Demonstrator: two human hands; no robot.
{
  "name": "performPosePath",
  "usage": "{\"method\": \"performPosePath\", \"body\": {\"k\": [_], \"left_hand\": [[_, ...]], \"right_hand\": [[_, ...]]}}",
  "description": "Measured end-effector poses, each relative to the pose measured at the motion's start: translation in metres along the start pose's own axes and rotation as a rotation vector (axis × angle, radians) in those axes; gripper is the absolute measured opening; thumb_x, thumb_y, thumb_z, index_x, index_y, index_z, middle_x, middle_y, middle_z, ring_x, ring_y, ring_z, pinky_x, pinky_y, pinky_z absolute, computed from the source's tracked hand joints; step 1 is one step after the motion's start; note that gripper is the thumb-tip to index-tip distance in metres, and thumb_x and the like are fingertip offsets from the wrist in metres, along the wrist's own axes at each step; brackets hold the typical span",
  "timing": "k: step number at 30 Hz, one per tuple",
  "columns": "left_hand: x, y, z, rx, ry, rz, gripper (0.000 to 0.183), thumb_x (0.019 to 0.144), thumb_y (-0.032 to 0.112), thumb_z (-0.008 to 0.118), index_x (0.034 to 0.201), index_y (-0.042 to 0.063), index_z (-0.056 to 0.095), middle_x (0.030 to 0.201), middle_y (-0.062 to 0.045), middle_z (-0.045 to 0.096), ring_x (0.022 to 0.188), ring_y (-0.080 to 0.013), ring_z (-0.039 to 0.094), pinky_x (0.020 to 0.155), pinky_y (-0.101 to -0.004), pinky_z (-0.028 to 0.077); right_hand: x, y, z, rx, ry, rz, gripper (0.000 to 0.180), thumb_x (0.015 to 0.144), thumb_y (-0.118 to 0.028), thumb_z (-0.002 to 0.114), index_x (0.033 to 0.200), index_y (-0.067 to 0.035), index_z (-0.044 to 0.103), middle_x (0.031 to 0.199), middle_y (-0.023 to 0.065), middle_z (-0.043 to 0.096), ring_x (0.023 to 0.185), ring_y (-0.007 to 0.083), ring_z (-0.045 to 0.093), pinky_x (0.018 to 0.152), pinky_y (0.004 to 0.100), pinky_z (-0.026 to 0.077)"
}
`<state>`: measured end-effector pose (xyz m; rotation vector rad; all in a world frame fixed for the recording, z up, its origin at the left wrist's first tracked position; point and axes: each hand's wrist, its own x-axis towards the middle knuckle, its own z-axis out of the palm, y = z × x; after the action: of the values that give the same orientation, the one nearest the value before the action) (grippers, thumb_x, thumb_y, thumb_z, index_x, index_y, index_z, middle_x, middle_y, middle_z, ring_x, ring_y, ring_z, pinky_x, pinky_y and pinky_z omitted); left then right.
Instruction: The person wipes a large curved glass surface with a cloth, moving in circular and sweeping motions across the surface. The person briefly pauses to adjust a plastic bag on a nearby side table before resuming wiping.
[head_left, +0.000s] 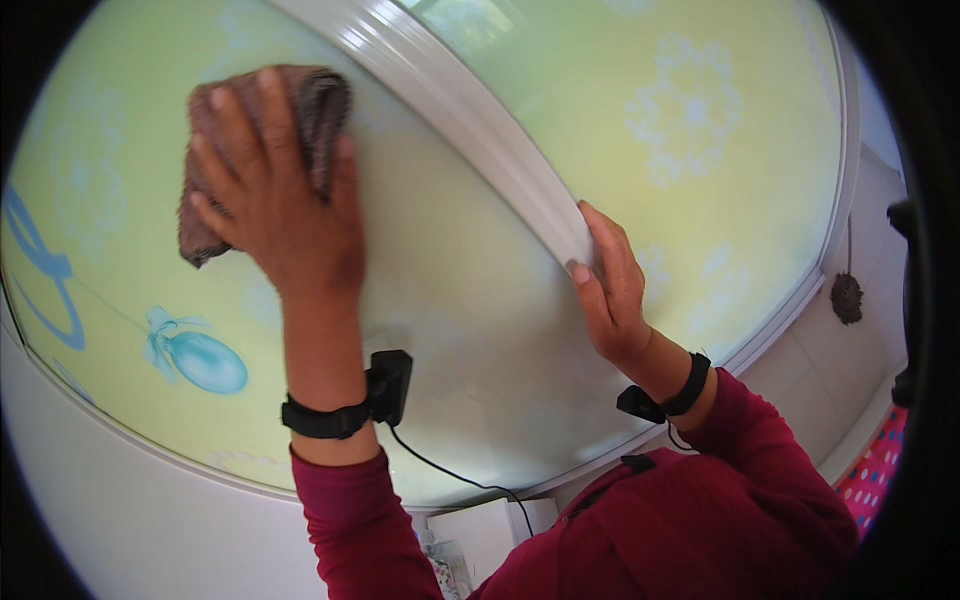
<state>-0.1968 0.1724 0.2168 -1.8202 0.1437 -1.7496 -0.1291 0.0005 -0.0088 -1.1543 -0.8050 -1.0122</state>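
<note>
My left hand (292, 202) presses a folded brown cloth (202, 127) flat against a yellow-green printed panel (450, 375), fingers spread over it. The cloth's dark fold shows beside my index finger. A glossy pale frame strip (465, 112) runs diagonally across the panel. My right hand (615, 285) grips the lower end of this strip, thumb on the near side and fingers on the far side. Both wrists wear black straps with small black devices.
A printed blue balloon (206, 362) and pale flowers decorate the panel. Its pale edge frame (787, 315) curves at the right, with a dark mop head (847, 298) on the tiled floor beyond. A white box-like object (480, 536) and a clear container (450, 562) stand below. A cable hangs from the left wrist.
</note>
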Motion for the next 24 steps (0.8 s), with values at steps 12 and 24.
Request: {"method": "performPosePath", "body": {"k": [12, 24], "left_hand": [[-0.076, 0.014, 0.013, -0.169, -0.323, -0.039, 0.074, 0.090, 0.051, 0.050, 0.152, 0.017, 0.028, 0.159, -0.012, 0.019, 0.143, -0.0436, 0.016, 0.108, -0.0673, 0.009], [-0.222, 0.015, 0.013, -0.309, -0.404, 0.193, 0.057, 0.087, 0.032, 0.052, 0.142, 0.020, 0.046, 0.150, -0.003, 0.039, 0.137, -0.0279, 0.034, 0.109, -0.0566, 0.011]], "right_hand": [[-0.012, -0.008, 0.078, 0.172, 0.025, 0.223, 0.044, 0.098, -0.015, 0.040, 0.135, 0.007, 0.044, 0.130, 0.0190, 0.051, 0.119, 0.0256, 0.051, 0.101, 0.0328, 0.038], [-0.020, 0.000, 0.140, 0.211, 0.025, 0.245, 0.052, 0.100, -0.024, 0.034, 0.141, 0.009, 0.035, 0.141, 0.0191, 0.043, 0.129, 0.0254, 0.042, 0.109, 0.0360, 0.030]]}}
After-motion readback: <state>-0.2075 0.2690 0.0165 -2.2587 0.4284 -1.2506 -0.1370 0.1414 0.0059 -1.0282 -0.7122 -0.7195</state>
